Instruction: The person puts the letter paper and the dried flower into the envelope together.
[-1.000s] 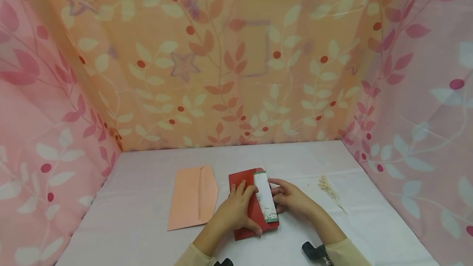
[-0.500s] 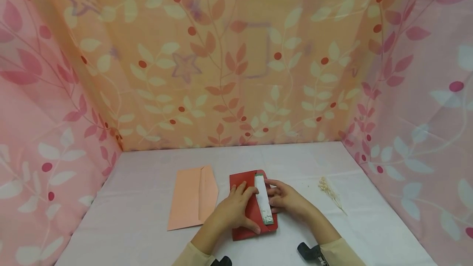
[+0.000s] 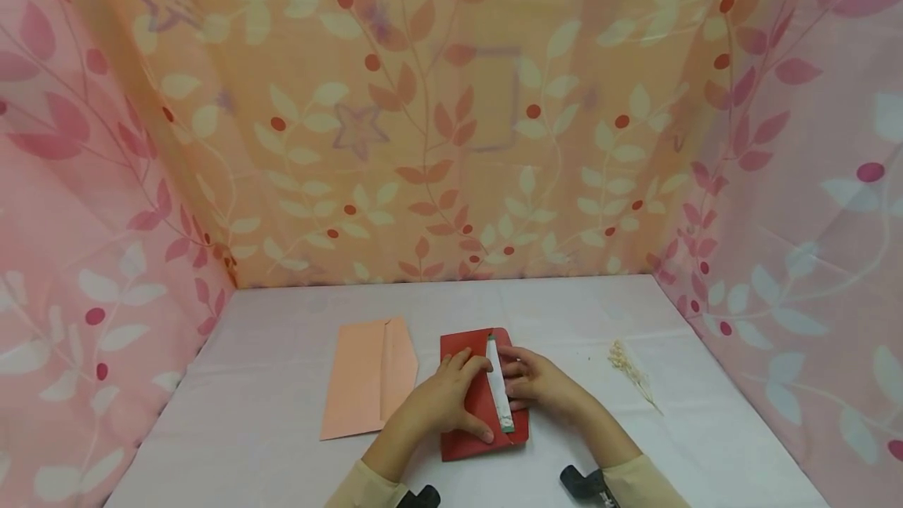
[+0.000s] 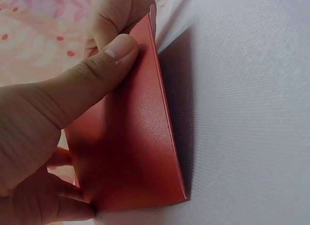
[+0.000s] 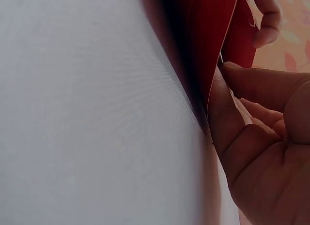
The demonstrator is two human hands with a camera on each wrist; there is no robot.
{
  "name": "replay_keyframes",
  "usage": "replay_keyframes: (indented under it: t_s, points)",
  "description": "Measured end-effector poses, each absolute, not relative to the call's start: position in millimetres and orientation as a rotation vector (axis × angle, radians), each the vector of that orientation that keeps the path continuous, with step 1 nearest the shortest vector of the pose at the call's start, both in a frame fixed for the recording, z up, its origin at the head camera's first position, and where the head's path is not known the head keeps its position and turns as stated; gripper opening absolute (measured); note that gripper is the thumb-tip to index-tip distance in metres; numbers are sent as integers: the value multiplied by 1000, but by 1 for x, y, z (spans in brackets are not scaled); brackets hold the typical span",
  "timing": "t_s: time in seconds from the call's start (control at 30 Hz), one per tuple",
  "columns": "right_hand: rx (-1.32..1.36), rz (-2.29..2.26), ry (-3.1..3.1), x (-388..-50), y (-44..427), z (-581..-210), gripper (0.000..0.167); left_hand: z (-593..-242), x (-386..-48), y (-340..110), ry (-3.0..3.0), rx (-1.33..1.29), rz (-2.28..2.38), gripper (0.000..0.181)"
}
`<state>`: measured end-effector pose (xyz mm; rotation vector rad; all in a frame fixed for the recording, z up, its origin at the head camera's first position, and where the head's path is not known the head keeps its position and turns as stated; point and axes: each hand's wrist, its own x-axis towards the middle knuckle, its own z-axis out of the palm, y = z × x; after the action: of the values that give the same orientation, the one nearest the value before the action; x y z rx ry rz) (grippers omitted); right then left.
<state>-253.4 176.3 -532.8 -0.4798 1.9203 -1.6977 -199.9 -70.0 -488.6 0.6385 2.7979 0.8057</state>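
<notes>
Left grip: my left grip is spread across the red envelope, thumb pressed on its face, fingers toward the far side.
Right grip: my right grip looks to be pinching the outer edge of the white card; flap partly hides the contact.
Red envelope: on the counter, in front of me, between my two grips. Peach envelope lies to its left, dried sprig off to the right.
Card seating: mostly in, I'd judge; only a strip shows at the mouth.
Push: feed leftward, square to the mouth, even pressure along the edge. One end leading would likely jam it.
Hold-down: keep left pressure light; too hard probably closes the pocket on the card.
Flap: keep the flap clear of my right fingers, else it could crease.
Envelope axis: long axis runs near-to-far; mouth and flap face right.
Card axis: long axis near-to-far too, near end angled slightly right.
</notes>
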Motion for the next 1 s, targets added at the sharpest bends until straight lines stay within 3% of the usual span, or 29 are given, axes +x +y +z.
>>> replay_keyframes:
  t_s: [1.0]
  points:
    - [-484,-1585,2106,-252,157,-532,67,-489,-201,-70,2837,645,780,95]
